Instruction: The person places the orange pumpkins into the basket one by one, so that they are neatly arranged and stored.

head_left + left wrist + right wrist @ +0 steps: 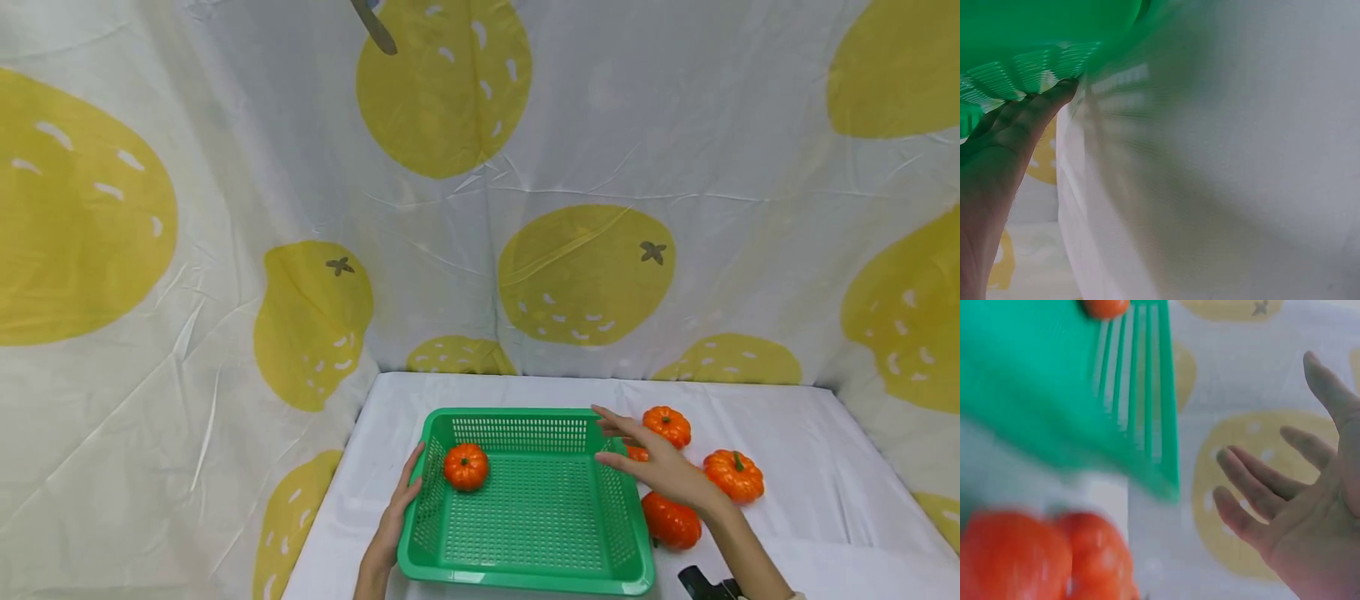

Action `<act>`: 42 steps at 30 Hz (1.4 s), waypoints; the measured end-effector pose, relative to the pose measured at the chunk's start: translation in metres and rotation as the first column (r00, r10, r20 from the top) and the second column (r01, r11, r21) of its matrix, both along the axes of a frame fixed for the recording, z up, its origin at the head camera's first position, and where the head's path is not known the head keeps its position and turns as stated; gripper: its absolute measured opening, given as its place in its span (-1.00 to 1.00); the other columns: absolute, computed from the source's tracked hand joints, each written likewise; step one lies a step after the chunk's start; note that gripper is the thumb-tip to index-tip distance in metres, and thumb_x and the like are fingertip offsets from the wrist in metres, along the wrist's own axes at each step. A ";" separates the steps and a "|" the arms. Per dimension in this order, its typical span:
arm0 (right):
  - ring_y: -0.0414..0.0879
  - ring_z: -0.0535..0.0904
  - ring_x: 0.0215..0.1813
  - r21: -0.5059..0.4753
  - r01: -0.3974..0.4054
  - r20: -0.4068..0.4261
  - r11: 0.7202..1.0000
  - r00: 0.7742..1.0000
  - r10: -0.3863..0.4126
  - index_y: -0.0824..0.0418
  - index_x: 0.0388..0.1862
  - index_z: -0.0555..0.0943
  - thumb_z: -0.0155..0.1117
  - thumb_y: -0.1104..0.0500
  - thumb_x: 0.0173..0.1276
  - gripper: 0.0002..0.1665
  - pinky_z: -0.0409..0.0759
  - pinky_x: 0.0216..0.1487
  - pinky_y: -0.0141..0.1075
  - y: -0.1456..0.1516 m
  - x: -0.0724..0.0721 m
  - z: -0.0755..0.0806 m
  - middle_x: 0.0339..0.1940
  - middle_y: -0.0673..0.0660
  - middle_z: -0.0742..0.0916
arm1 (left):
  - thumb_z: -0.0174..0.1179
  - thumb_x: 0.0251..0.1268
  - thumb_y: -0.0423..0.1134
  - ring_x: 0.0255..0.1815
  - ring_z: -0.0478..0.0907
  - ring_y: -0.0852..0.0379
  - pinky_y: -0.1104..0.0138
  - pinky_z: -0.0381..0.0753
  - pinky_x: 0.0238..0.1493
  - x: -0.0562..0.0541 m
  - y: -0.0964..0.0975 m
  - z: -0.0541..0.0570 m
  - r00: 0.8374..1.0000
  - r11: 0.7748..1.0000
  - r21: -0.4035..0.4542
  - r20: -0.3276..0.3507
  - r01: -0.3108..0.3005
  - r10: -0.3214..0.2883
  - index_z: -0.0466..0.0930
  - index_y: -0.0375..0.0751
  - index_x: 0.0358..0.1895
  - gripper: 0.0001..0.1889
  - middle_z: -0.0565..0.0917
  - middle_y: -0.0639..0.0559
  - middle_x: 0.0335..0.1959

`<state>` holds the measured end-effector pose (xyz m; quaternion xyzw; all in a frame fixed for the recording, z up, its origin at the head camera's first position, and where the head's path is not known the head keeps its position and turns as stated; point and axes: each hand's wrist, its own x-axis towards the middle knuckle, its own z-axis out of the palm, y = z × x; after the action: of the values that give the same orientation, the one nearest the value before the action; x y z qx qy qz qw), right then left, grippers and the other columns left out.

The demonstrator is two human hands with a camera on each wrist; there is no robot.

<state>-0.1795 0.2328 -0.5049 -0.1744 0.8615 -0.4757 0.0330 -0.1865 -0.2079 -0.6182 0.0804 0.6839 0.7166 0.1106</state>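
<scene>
A green plastic basket (525, 575) stands on the white cloth, with one small orange pumpkin (466, 467) inside at its left. My left hand (393, 521) rests against the basket's left side; in the left wrist view its fingers (1054, 100) lie along the slotted wall. Over the basket's right rim hovers my right hand (652, 458), fingers spread and holding nothing, as the right wrist view also shows. Right of the basket lie several more pumpkins: one at the back (667, 427), one farther right (734, 477), one near the front (671, 521), and one partly hidden behind my right hand.
The white-covered table (840, 500) runs back to a hanging cloth printed with yellow fruit (587, 275), which also encloses the left and right sides. A black object (701, 583) shows by my right wrist at the front edge.
</scene>
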 end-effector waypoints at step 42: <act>0.71 0.36 0.21 0.305 0.484 -0.023 0.820 0.865 -0.502 0.51 0.62 -0.03 0.17 -0.12 0.59 0.02 0.36 0.13 0.52 0.176 0.026 -0.118 0.25 0.80 0.37 | -0.29 0.72 0.02 0.41 0.03 0.80 -0.25 -0.31 0.59 0.000 0.001 -0.001 1.000 1.000 -0.003 -0.003 -0.004 0.004 -0.08 0.30 0.70 -0.42 -0.16 0.08 0.75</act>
<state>-0.1534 0.4090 -0.6233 0.0753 0.9378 -0.3364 -0.0399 -0.1861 -0.2069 -0.6188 0.0801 0.6855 0.7155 0.1085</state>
